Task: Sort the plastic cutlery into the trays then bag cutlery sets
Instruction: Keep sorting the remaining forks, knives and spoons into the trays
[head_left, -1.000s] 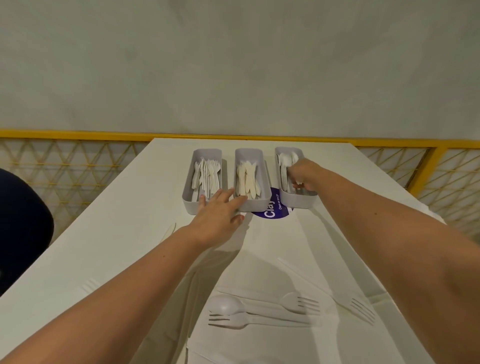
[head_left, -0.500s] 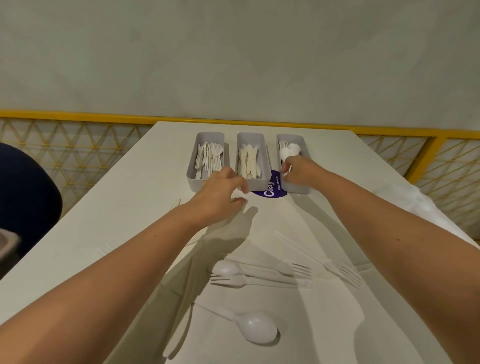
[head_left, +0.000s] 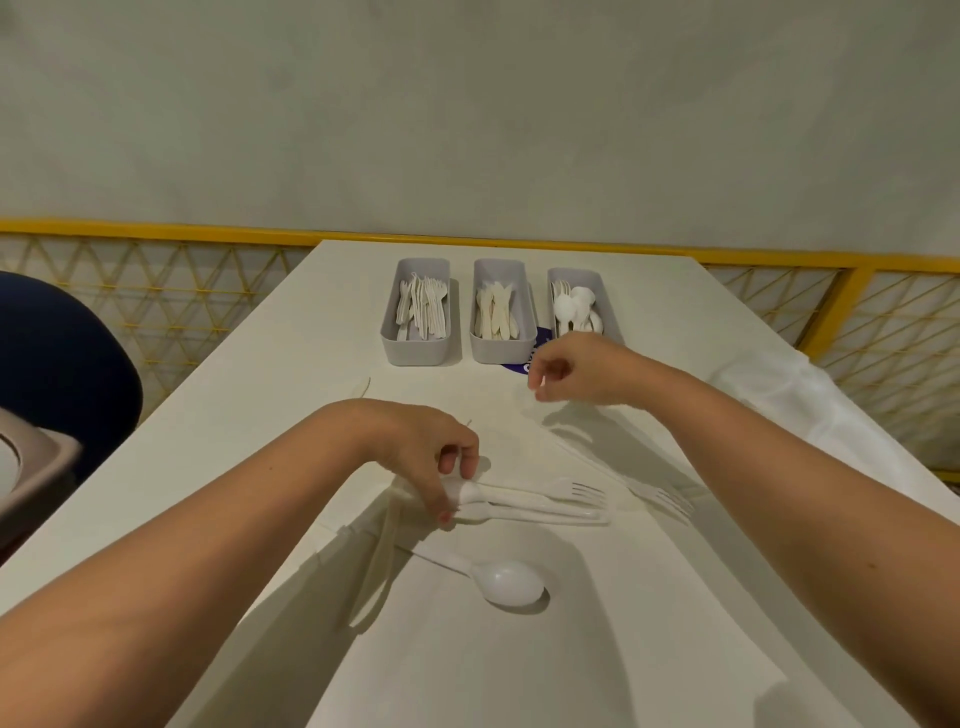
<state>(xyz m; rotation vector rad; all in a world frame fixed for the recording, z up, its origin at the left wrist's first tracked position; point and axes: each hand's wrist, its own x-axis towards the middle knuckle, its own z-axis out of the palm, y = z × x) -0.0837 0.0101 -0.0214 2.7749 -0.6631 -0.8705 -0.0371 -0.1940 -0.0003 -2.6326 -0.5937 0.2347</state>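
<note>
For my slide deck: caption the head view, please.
Left hand pinches loose plastic cutlery on the white table; right hand hovers before three grey trays of forks, knives, spoons.

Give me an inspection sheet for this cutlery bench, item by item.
Surface: white table, crossed by the shadows of both arms.
Job's things: fork tray, knife tray and spoon tray stand in a row at the far end; cutlery bundle, lone fork and loose spoon lie nearer.
Clutter: purple sticker, partly hidden; white plastic sheeting at the right edge.
Hands: left hand pinches the end of the cutlery bundle; right hand is loosely curled in front of the spoon tray, holding nothing seen.
Cables: nothing seen.
Surroundings: grey wall, yellow railing, dark blue chair.
</note>
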